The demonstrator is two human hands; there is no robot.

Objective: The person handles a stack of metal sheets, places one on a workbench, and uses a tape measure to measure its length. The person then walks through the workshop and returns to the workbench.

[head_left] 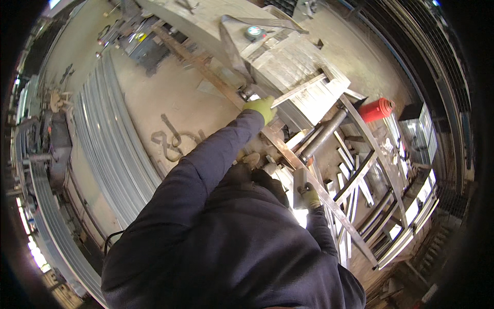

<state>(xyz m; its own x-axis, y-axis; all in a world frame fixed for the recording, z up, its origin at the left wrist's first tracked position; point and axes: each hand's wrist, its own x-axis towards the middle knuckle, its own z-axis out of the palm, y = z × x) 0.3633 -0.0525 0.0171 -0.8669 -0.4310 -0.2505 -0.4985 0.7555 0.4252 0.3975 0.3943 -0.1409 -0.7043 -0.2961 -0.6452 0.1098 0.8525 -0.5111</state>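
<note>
My left hand (261, 108), in a yellow-green glove, reaches forward to the near left edge of a metal machine table (288, 62). Its fingers are bent in beside a round metal knob (249, 93); what they grip is hidden. Lower down on the right, my gloved right hand (310, 196) is closed on a flat grey metal piece (299, 186), held upright beside a roller stand (329, 198). On the machine table lie a grey strap (231, 44) and a round tape measure (254, 33).
Long grey metal profiles (110, 139) lie on the floor at the left. A red cylinder (375, 110) rests beyond the stand's roller (323, 135). Several light offcuts (350, 175) lie beneath the stand's frame. Dark bent metal parts (167, 141) lie on the floor near my left arm.
</note>
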